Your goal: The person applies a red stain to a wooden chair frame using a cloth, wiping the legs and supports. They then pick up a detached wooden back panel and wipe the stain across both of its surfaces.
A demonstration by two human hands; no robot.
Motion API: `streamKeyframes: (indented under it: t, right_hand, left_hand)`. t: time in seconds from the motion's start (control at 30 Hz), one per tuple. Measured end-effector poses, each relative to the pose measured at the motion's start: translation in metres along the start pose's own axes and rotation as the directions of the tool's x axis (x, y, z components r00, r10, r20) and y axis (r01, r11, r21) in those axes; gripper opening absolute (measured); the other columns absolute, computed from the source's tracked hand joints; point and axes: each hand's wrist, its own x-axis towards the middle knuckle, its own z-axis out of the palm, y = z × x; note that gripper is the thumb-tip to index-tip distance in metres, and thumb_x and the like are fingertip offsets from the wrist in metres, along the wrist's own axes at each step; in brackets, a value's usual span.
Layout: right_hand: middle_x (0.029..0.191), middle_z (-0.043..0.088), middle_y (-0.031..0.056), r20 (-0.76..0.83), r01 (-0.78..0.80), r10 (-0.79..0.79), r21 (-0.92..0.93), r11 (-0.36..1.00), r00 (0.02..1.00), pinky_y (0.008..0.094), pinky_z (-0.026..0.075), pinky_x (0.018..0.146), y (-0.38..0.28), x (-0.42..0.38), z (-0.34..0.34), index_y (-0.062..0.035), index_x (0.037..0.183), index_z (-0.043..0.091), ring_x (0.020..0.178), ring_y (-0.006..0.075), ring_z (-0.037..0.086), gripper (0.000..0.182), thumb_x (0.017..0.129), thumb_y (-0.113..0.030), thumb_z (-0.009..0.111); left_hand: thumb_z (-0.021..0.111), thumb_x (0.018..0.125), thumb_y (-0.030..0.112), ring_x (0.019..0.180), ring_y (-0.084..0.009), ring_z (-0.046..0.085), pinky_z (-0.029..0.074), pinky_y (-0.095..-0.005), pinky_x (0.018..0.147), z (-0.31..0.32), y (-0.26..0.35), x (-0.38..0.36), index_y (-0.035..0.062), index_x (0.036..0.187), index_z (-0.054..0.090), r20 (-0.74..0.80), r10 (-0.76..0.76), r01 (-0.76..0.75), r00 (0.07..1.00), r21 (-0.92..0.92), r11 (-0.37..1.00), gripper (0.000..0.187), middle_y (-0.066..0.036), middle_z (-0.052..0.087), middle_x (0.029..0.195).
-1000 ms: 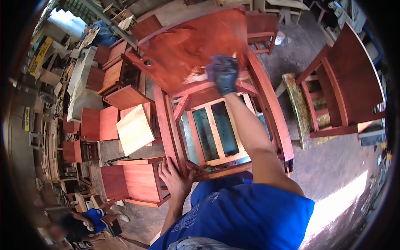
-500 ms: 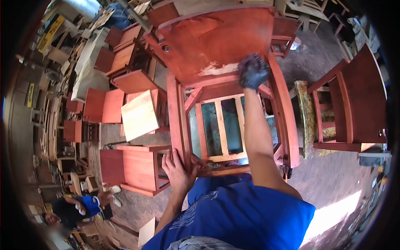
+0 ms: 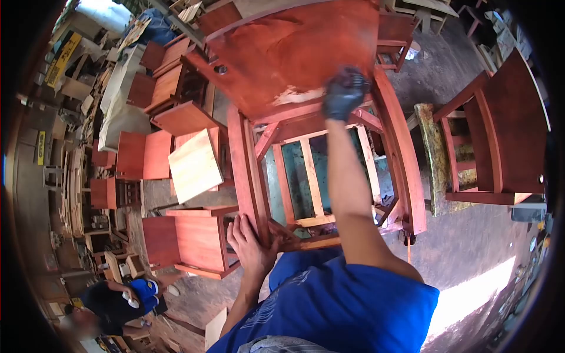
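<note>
A red-stained wooden chair frame stands tilted before me, its open seat framed by rails. Above them, its broad panel is streaked with wet-looking red, and a pale bare patch shows along its lower edge. My right hand, in a black glove, is closed in a fist at this edge, just right of the patch. Whatever it grips is hidden by the glove. My bare left hand is wrapped around the near left corner of the frame. Through the seat opening, unstained pale slats are visible.
More red chairs stand at left and right. A pale board leans on one of them. Stacked wood lines the left wall. A person in dark top and blue shorts is at lower left.
My right hand has moved slightly left along the panel's lower edge, nearer the pale patch. My left hand keeps its grip on the frame. The whole view has shifted a little.
</note>
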Motion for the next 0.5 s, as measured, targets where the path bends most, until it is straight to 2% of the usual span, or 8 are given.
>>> streamKeyframes:
  t: [0.13,0.2,0.27,0.33,0.4,0.43,0.47,0.5]
  right_hand:
    - [0.096,0.064,0.0020,-0.022,0.177,-0.185,-0.206,0.962,0.982,0.0260,0.053,0.075,-0.041,-0.067,0.056,-0.0092,0.097,0.066,0.089,0.0149,0.064,0.010,0.089,-0.015,0.066]
    - [0.094,0.061,-0.0001,0.009,-0.308,0.312,0.183,0.934,0.950,0.0283,0.051,0.079,-0.031,-0.050,0.007,-0.0113,0.096,0.064,0.091,0.0129,0.061,0.007,0.089,-0.014,0.065]
    - [0.097,0.065,0.0009,0.497,-0.528,0.177,0.802,0.280,0.849,0.0318,0.052,0.078,-0.007,0.009,-0.029,-0.0135,0.101,0.067,0.091,0.0128,0.062,0.010,0.092,-0.016,0.063]
    - [0.099,0.067,0.0016,0.555,-0.540,0.021,0.799,0.264,0.831,0.0320,0.052,0.078,-0.029,0.028,-0.006,-0.0142,0.101,0.068,0.094,0.0133,0.064,0.010,0.093,-0.017,0.063]
    - [0.097,0.066,0.0016,0.040,-0.171,0.171,0.429,0.887,0.984,0.0336,0.053,0.078,-0.069,0.013,0.036,-0.0158,0.099,0.068,0.092,0.0179,0.064,0.009,0.093,-0.016,0.062]
    - [0.097,0.066,0.0016,0.035,-0.160,0.160,0.426,0.890,0.987,0.0336,0.053,0.078,-0.058,0.002,0.027,-0.0158,0.099,0.068,0.092,0.0179,0.064,0.009,0.093,-0.016,0.062]
    - [0.097,0.066,0.0017,0.095,0.299,-0.285,-0.209,0.931,0.954,0.0353,0.053,0.077,-0.034,-0.010,0.009,-0.0159,0.098,0.068,0.092,0.0198,0.065,0.009,0.092,-0.015,0.062]
    - [0.097,0.066,0.0018,0.393,0.633,-0.537,-0.669,0.391,0.747,0.0369,0.053,0.076,-0.017,-0.018,-0.008,-0.0161,0.097,0.068,0.092,0.0218,0.065,0.009,0.092,-0.015,0.061]
  left_hand:
    - [0.090,0.070,0.032,0.141,-0.0494,0.025,0.029,-0.0577,0.116,0.001,0.002,0.005,-0.0095,0.151,0.027,0.003,0.000,0.000,1.000,-0.001,1.000,0.110,-0.032,0.031,0.152]
    - [0.090,0.070,0.031,0.141,-0.0488,0.026,0.029,-0.0574,0.116,0.000,0.002,0.010,-0.0096,0.151,0.028,-0.015,-0.002,0.002,1.000,-0.029,1.000,0.109,-0.032,0.032,0.151]
    - [0.090,0.069,0.030,0.140,-0.0482,0.028,0.030,-0.0566,0.116,-0.004,0.004,0.007,-0.0097,0.151,0.028,-0.005,-0.016,0.016,1.000,-0.017,1.000,0.110,-0.031,0.034,0.150]
    - [0.090,0.069,0.029,0.140,-0.0479,0.028,0.031,-0.0564,0.116,-0.004,0.001,0.008,-0.0097,0.151,0.028,-0.017,-0.004,0.003,1.000,-0.021,1.000,0.110,-0.031,0.034,0.150]
    - [0.090,0.069,0.029,0.139,-0.0477,0.029,0.031,-0.0561,0.115,-0.001,0.002,0.010,-0.0096,0.151,0.028,-0.034,0.027,-0.028,0.999,-0.033,0.999,0.110,-0.030,0.034,0.150]
    - [0.090,0.069,0.032,0.139,-0.0481,0.029,0.030,-0.0564,0.115,-0.001,0.002,0.010,-0.0096,0.151,0.028,-0.028,0.027,-0.028,0.999,-0.030,0.999,0.111,-0.031,0.034,0.150]
    - [0.090,0.070,0.035,0.139,-0.0486,0.029,0.030,-0.0568,0.116,0.000,0.001,0.011,-0.0095,0.151,0.028,-0.026,0.027,-0.028,0.999,-0.029,0.999,0.112,-0.031,0.033,0.150]
    - [0.090,0.070,0.038,0.139,-0.0491,0.029,0.030,-0.0571,0.116,-0.001,0.000,0.008,-0.0095,0.151,0.028,-0.019,0.023,-0.023,1.000,-0.028,0.999,0.113,-0.031,0.032,0.151]
